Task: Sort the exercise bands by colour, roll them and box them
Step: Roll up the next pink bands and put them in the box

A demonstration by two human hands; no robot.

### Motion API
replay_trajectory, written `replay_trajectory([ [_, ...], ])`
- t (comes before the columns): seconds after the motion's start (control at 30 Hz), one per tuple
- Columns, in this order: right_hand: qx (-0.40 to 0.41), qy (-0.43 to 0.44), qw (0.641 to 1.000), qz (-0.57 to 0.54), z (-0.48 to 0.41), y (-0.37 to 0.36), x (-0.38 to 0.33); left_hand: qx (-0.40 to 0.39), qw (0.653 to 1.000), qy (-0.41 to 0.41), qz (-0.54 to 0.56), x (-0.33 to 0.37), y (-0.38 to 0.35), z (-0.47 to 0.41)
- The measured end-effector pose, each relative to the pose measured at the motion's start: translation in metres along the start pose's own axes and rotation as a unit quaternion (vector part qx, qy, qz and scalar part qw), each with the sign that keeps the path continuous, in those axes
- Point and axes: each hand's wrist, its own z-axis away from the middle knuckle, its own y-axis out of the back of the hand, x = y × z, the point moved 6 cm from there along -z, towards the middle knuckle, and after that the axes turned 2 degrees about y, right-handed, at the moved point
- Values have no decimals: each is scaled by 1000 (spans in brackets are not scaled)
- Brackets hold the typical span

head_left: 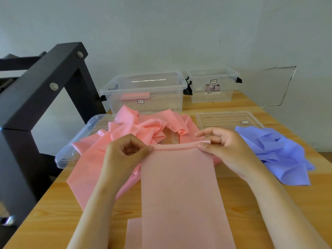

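A long pink band (181, 191) lies flat toward me on the wooden table, its far end turned over into a thin roll. My left hand (125, 151) pinches the roll's left end and my right hand (224, 148) pinches its right end. Behind them a heap of loose pink bands (143, 126) lies crumpled over a clear lid (71, 150). A pile of blue-violet bands (280, 153) sits to the right. A clear box (149, 87) at the back holds one rolled pink band (134, 96). A second clear box (213, 85) stands to its right.
Another clear lid (226, 119) lies flat behind the blue pile. A black metal frame (45, 83) rises at the table's left edge. A transparent sheet (274, 85) leans on the wall at the back right. Bare wood (62, 212) shows at the near left.
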Motion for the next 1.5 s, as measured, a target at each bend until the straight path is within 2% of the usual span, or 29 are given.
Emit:
replay_trajectory([
  [0.1, 21, 9, 999, 40, -1, 1, 0, 6, 1000, 9, 17, -6, 2, -3],
  [0.2, 19, 13, 998, 52, -2, 0, 0, -31, 1000, 0, -1, -5, -1, -2],
  [0.3, 8, 20, 999, 36, -2, -1, -1, -51, 997, -25, -55, 0, -2, -2],
  [0.4, -13, 12, 1000, 23, 0, -5, -1, -66, 997, -28, -36, 0, -3, -2],
  [0.5, -15, 5, 999, -27, 2, -4, -3, -74, 997, -4, 9, -3, -4, 0],
  [0.63, -24, -18, 985, -169, 3, -2, -4, -84, 990, 32, 104, -2, -3, 2],
  [0.7, -28, -30, 982, -183, 3, -3, -1, -104, 983, 47, 143, -2, -2, 3],
  [0.9, -26, -47, 977, -207, 3, -2, 1, -129, 980, 47, 145, -4, 2, 1],
  [1.1, -11, -42, 995, -94, 2, -3, 7, -85, 996, 10, 9, -4, 0, -1],
  [1.27, -2, -45, 997, -59, 2, -4, 8, -111, 994, 1, -17, -6, -2, -2],
  [1.37, -14, -42, 998, -49, 2, -6, 9, -147, 989, 15, 6, -9, -7, 0],
  [1.5, -45, -49, 993, -100, 4, -8, 7, -163, 985, 37, 48, -9, -7, 3],
])
